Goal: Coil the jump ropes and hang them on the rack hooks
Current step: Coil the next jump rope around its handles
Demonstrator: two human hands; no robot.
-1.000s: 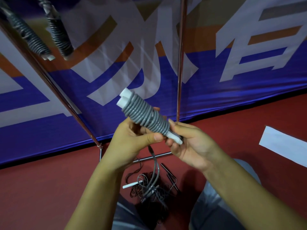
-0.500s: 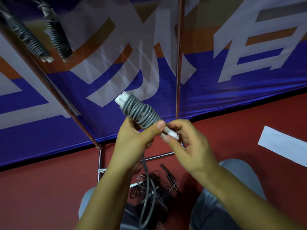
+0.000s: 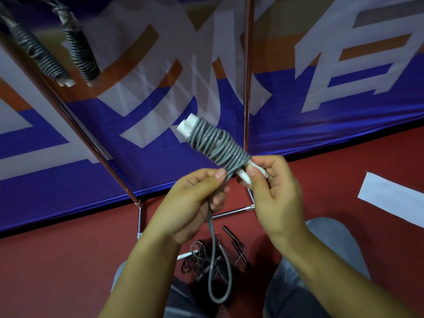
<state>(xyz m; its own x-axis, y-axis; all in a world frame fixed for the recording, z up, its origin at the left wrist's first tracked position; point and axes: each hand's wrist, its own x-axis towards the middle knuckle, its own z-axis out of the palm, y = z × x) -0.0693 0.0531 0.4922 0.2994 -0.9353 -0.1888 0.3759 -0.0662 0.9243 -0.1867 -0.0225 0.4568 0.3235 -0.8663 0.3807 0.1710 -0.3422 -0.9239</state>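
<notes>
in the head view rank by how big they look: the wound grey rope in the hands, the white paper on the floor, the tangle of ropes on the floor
1. white paper, though the frame edge cuts it off
2. wound grey rope, nearer the camera, so unsure against the tangle
3. tangle of ropes, partly hidden

Blue lettered banner (image 3: 321, 125) behind red floor (image 3: 57, 271).

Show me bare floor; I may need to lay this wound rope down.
Free: red floor left of the person's knees, bordered by the blue banner; also red floor between the right knee and the white paper sheet. Crowded: the tangle of dark loose ropes between the knees.
</notes>
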